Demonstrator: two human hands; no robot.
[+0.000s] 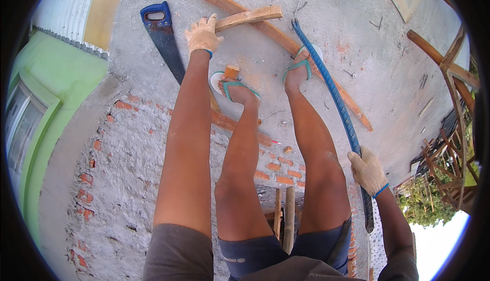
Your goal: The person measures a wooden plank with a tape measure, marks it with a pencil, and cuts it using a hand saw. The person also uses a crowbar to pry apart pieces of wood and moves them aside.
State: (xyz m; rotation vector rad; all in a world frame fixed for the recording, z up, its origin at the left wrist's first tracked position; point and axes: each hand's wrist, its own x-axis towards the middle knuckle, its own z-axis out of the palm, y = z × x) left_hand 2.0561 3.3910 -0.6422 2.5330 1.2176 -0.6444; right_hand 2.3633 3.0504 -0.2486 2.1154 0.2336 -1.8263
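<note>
I had the right hand [368, 171] wrapped around the blue bar [332, 90] close to its near end, the fingers curled tight, while the left hand [203, 36] grasped the left end of a short timber [250, 18] between thumb and fingers. That timber lay across a long plank [280, 39] on the concrete surface [383, 61], and the bar's far tip sat just beside its right end.

My main worry was control: with so much bar reaching beyond the grip, a small twist of the wrist could have swung the tip into the right foot [296, 74], bare but for a thin sandal. The timber, propped crosswise, could have rocked or rolled if pushed off-centre, pinching the left fingers. Thin bent metal [300, 8] near the tip might have pricked a soft sole, and the saw [166, 44] lay close enough to the left forearm to scrape it.

The bar looked ribbed and gently curved, though the lens may have exaggerated the bend. Both gloves were pale knitted fabric; the timbers were rough, square-edged and brown; the concrete was grey, gritty and strewn with crumbs.
</note>
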